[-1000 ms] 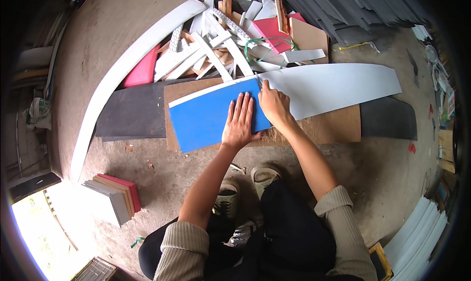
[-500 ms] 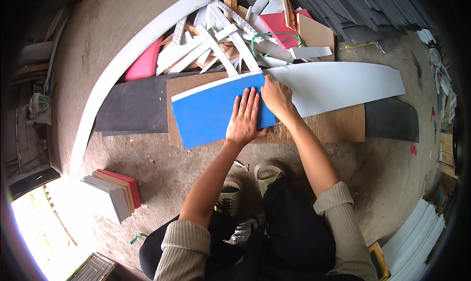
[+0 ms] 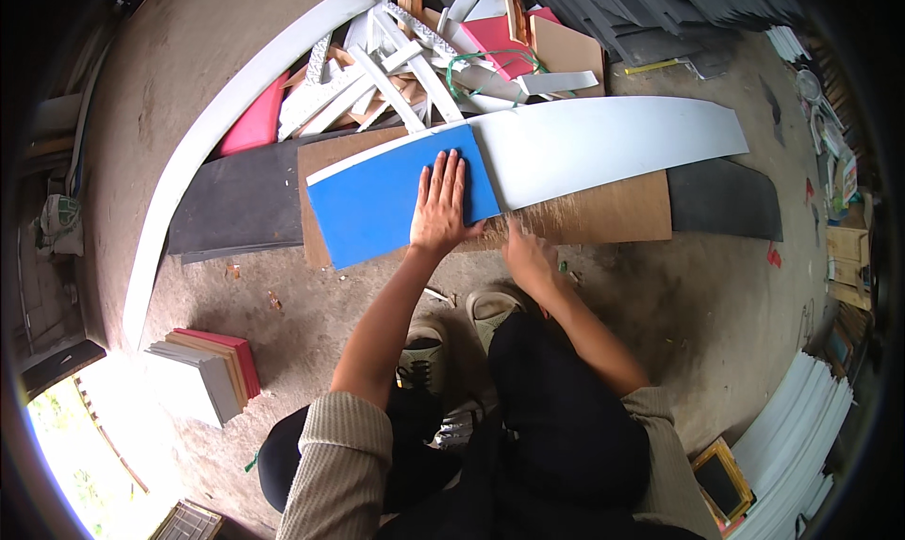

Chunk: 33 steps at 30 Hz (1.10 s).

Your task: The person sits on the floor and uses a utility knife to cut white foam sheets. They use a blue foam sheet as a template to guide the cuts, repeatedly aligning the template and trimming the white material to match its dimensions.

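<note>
A flat blue rectangular board [image 3: 372,205] lies on top of a long white sheet [image 3: 613,149], which shows to its right and as a thin strip along its far edge. My left hand [image 3: 438,210] is pressed flat on the blue board near its right edge, fingers stretched out. Just past the board's near right corner, my right hand [image 3: 528,255] is closed, its fingers curled by the edge of a brown wooden board [image 3: 594,215] underneath. Whatever it may hold is hidden or too small to make out.
Dark sheets [image 3: 236,201] extend under the brown board. Beyond lies a heap of white, brown and pink offcuts [image 3: 386,83], bordered by a long curved white strip [image 3: 193,149]. Stacked cut pieces [image 3: 207,375] stand at left; white sheets [image 3: 792,446] and a yellow-framed panel [image 3: 724,483] at right.
My right hand has come from the far right corner of the blue board down along its right edge toward me. My left hand stays flat on the board. The whole view has shifted slightly.
</note>
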Tool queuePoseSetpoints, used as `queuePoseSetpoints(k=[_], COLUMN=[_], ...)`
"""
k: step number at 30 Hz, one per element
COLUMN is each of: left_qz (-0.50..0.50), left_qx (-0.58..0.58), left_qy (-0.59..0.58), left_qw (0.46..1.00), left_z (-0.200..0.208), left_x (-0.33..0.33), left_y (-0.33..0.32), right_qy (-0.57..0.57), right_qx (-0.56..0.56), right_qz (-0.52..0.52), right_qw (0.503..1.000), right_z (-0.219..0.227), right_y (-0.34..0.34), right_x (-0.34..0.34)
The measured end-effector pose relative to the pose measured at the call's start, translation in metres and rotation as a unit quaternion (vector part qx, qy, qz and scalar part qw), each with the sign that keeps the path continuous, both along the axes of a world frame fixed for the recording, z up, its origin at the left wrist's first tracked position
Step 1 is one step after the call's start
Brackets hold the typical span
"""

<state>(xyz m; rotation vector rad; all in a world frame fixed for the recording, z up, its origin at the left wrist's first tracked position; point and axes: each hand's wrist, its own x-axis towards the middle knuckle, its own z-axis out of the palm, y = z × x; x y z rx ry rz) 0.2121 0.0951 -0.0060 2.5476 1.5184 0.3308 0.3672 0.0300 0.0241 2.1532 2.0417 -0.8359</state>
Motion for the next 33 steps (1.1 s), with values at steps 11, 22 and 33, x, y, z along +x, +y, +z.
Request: queuePoseSetpoints(k=[11, 22, 33], left_qz=[0.098, 0.242, 0.385], left_qx=[-0.001, 0.04, 0.037], left_qy=[-0.028, 0.03, -0.103], left_qw=[0.995, 0.969, 0.916], left_z=[0.007, -0.015, -0.043], left_x=[0.023, -0.095, -0.21], left_y=[-0.006, -0.01, 0.03], right_qy=[0.035, 0.06, 0.084], right_qx=[-0.004, 0.091, 0.139], right_qz=[-0.016, -0.102, -0.104], right_qw=[0.999, 0.989, 0.981], right_z=[0.029, -0.003, -0.022], right_y=[0.016, 0.074, 0.072], right_x=[0.024, -0.008, -0.01])
